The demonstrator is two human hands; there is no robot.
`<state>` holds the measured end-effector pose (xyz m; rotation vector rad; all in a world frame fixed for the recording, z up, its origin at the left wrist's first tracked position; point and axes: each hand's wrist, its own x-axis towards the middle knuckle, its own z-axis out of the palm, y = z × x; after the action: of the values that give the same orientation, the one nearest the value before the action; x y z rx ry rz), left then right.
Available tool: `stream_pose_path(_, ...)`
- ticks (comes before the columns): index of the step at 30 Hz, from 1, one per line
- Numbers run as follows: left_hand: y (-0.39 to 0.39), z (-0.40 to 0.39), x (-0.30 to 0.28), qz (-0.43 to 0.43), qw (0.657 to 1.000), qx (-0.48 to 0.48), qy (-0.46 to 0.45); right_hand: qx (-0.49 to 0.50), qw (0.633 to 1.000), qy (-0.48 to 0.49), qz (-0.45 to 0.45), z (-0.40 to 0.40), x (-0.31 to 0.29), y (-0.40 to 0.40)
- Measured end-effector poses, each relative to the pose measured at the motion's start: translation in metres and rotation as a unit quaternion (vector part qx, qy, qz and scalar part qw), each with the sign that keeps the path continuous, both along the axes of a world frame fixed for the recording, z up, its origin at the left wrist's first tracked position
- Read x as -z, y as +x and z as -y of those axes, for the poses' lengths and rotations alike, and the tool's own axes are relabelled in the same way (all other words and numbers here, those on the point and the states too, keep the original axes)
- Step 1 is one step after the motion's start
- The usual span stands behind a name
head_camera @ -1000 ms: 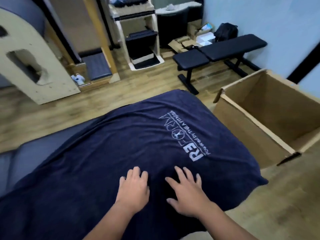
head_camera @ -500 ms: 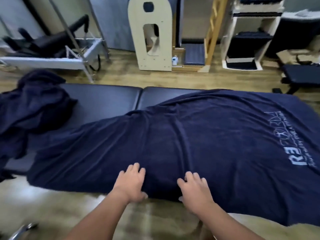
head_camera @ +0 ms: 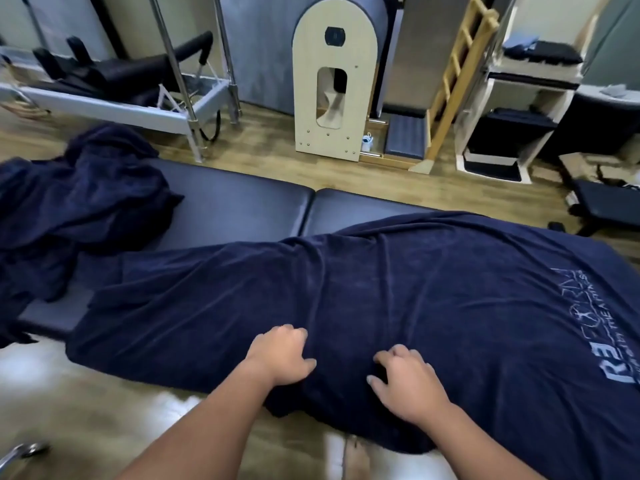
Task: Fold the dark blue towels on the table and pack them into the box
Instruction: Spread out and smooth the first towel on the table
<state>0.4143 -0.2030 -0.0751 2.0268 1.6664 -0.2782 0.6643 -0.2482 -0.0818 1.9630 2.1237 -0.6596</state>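
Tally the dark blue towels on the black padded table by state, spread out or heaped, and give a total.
Spread-out dark blue towel with pale printed logo, under both hands: 1
Heaped dark blue towels in a crumpled pile at the left end of the black padded table: at least 1; how many the pile holds cannot be told
Total: at least 2

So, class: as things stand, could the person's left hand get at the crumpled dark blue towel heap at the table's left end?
Probably yes. The left hand rests on the spread towel, and only bare table padding lies between it and the crumpled towel heap; it looks like a long sideways stretch, though.
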Motion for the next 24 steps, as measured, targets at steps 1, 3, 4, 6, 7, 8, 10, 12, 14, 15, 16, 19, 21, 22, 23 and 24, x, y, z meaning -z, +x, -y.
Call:
stream_pose_path(1,-0.003,-0.011,0.000,0.012,1.000,-0.014,0.000,0.009,1.000,0.004,-0.008,-0.012,0.000,-0.004)
stream_pose_path(3,-0.008,-0.035,-0.001,0.029,0.999,-0.042,0.004,0.026,0.999,0.002,-0.035,-0.038,-0.001,-0.013)
stream_pose_path(4,-0.010,-0.048,-0.002,0.033,0.998,-0.054,0.009,0.038,0.998,-0.003,-0.054,-0.052,0.000,-0.018)
stream_pose_path(6,-0.014,-0.074,-0.004,0.031,0.997,-0.066,0.022,0.050,0.995,-0.001,-0.089,-0.081,0.002,-0.028)
stream_pose_path(7,-0.015,-0.085,-0.004,0.026,0.997,-0.066,0.030,0.052,0.994,0.001,-0.098,-0.093,0.003,-0.033)
stream_pose_path(8,-0.016,-0.099,-0.003,0.021,0.997,-0.065,0.039,0.053,0.993,0.002,-0.105,-0.108,0.004,-0.037)
stream_pose_path(10,-0.019,-0.128,0.000,0.012,0.996,-0.057,0.064,0.055,0.992,0.003,-0.113,-0.141,0.010,-0.042)
stream_pose_path(12,-0.022,-0.153,0.003,0.004,0.996,-0.039,0.083,0.055,0.991,0.009,-0.120,-0.173,0.013,-0.046)
stream_pose_path(14,-0.023,-0.179,0.007,-0.012,0.997,-0.029,0.070,0.061,0.990,0.017,-0.125,-0.207,0.016,-0.049)
stream_pose_path(15,-0.023,-0.189,0.010,-0.019,0.998,-0.032,0.054,0.067,0.989,0.023,-0.126,-0.224,0.016,-0.050)
stream_pose_path(16,-0.024,-0.199,0.012,-0.022,0.998,-0.041,0.032,0.071,0.989,0.031,-0.126,-0.241,0.015,-0.052)
stream_pose_path(19,-0.024,-0.220,0.014,-0.018,0.996,-0.084,0.008,0.094,0.989,0.046,-0.104,-0.285,0.014,-0.055)
stream_pose_path(21,-0.024,-0.232,0.017,-0.020,0.994,-0.102,0.021,0.092,0.994,0.024,-0.055,-0.307,0.014,-0.055)
stream_pose_path(22,-0.024,-0.237,0.017,-0.015,0.994,-0.103,0.021,0.077,0.997,0.012,-0.028,-0.315,0.012,-0.055)
stream_pose_path(23,-0.024,-0.243,0.019,-0.004,0.994,-0.105,0.009,0.060,0.998,0.005,-0.006,-0.322,0.012,-0.055)
stream_pose_path(24,-0.025,-0.250,0.019,0.010,0.994,-0.105,-0.014,0.049,0.999,-0.001,0.010,-0.327,0.011,-0.055)
